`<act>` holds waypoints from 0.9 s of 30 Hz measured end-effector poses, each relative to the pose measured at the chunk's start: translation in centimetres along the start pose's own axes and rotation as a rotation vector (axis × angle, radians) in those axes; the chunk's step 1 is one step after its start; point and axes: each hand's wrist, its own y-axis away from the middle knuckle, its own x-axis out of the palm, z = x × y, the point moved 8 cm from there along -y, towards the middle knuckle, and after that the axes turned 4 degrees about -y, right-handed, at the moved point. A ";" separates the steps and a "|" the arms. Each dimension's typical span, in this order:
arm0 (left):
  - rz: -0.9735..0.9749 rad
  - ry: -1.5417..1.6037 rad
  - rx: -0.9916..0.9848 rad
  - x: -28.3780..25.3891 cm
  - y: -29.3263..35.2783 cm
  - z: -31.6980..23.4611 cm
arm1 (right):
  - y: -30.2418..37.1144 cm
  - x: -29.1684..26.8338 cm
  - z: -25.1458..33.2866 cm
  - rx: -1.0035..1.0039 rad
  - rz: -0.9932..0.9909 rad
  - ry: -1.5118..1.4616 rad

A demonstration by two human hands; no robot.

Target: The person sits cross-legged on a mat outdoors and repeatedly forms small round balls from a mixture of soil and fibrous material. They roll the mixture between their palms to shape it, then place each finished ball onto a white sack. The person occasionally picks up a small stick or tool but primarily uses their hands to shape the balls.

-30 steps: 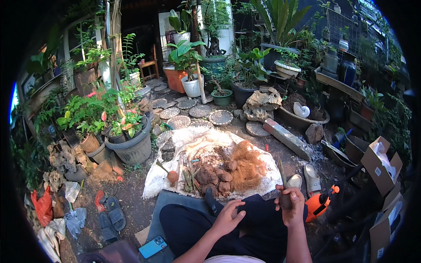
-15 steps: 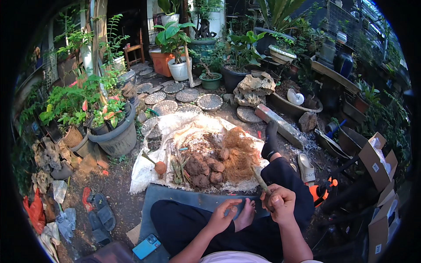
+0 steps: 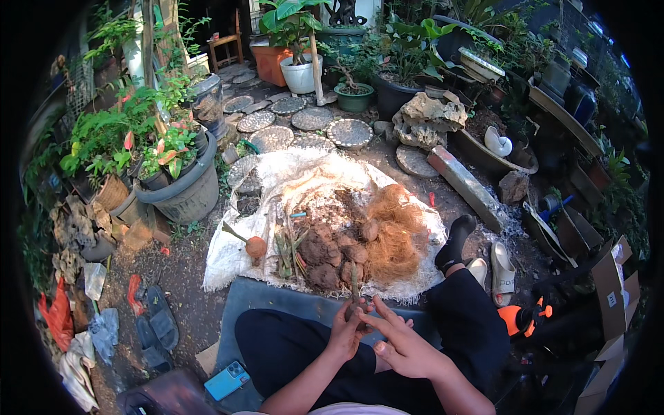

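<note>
Upright in my left hand (image 3: 343,333) is a greenish-brown plant stem (image 3: 355,278), with the fingers closed around its lower end. My right hand (image 3: 404,342) has its fingers stretched out beside that end, close against the left fingers. Whether it touches the stem cannot be made out. Beyond my hands, a white woven sack (image 3: 225,266) is spread on the ground. On it lie dark brown soil clumps (image 3: 317,250), loose brown fibre (image 3: 401,232), and several green stems (image 3: 284,257). A reddish-brown ball (image 3: 256,247) with a green stem sticking out rests at the sack's left.
I sit on a dark blue-grey mat (image 3: 259,304). A blue phone (image 3: 227,380) lies at its left edge, with dark sandals (image 3: 162,318) farther left. To the right are pale slippers (image 3: 502,266), an orange sprayer (image 3: 519,318) and a cardboard box (image 3: 612,297). Potted plants surround the area.
The stem has passed from my right hand to my left and now stands upright nearer the middle. My right hand has opened and moved left. The view has shifted slightly.
</note>
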 end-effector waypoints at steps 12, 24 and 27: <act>-0.018 -0.406 0.228 -1.5 -11.1 -14.1 | -4.8 -15.1 2.6 0.003 -0.034 0.432; 0.139 -0.301 0.177 -8.5 -17.4 -14.4 | -14.6 -8.6 -10.7 0.197 0.342 0.326; 0.140 -0.387 0.229 -8.4 -17.2 -15.9 | -15.3 -6.6 -11.9 0.222 0.418 0.313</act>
